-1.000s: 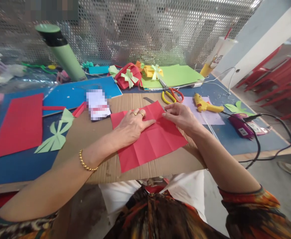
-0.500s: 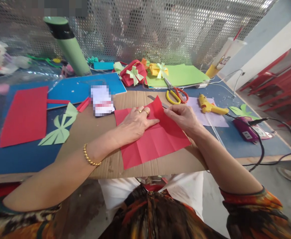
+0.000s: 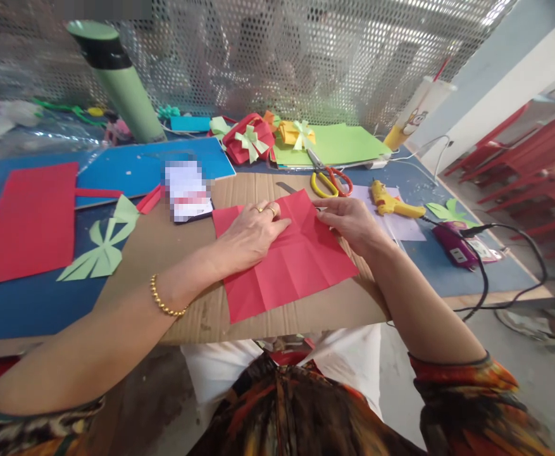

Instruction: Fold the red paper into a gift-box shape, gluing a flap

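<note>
A creased red paper (image 3: 286, 272) lies on a brown cardboard sheet (image 3: 163, 266), partly under both hands. My left hand (image 3: 251, 234) rests on its upper left part, fingers bent and pressed together, thumb stretched to the right. At the paper's upper right edge, my right hand (image 3: 350, 221) pinches the paper between thumb and fingers. Between the hands the paper's top corner stands slightly raised. A metal blade (image 3: 285, 187) shows just behind that corner, partly hidden by the paper.
Scissors (image 3: 324, 180) lie behind the paper. At the right are a yellow glue gun (image 3: 393, 202) and a purple power socket (image 3: 455, 244) with cables. A phone (image 3: 189, 190), green cut paper (image 3: 101, 247) and a red sheet (image 3: 28, 221) lie left. A green bottle (image 3: 125, 88) stands behind.
The raised top part of the red paper has flattened somewhat. My left thumb has drawn back a little to the left. The whole view has shifted slightly.
</note>
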`<state>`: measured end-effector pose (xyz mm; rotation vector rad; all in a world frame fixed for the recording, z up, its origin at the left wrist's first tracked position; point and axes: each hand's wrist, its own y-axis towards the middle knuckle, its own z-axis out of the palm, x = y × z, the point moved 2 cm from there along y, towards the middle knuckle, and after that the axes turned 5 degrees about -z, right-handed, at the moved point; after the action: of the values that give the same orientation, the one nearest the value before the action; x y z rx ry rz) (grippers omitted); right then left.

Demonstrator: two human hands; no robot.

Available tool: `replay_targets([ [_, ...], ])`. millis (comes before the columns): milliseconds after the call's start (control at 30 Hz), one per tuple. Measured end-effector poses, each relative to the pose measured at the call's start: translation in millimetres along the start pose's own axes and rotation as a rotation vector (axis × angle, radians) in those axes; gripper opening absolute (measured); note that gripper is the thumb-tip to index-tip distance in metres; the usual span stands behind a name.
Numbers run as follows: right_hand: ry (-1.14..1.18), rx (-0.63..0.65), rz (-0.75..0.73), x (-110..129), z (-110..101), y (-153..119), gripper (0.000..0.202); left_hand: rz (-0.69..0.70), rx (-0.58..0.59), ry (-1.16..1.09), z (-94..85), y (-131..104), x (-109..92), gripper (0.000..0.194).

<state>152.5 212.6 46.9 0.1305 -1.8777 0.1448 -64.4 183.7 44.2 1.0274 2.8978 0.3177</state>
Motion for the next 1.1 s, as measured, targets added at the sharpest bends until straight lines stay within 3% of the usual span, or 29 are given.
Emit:
replay_targets([
  [500,0.142,0.004,0.060,1.5,1.7,-1.2,0.027,0.015,-0.016,0.048,10.1,-0.1,3.2,0.055],
  [767,0.158,0.042,0.090,4.6,0.2,-2.3,0.027,-0.002,-0.044,-0.059,9.3,-2.0,6.0,0.055],
  [900,0.166,0.004,0.129,8.7,-0.5,-3.2,0.023,0.003,-0.119,-0.198,5.6,-4.9,12.6,0.054],
  [1100,0.139,-0.012,0.085,6.8,3.4,-3.2,0.011,-0.136,-0.375,-0.302,-6.8,-3.7,37.7,0.043],
])
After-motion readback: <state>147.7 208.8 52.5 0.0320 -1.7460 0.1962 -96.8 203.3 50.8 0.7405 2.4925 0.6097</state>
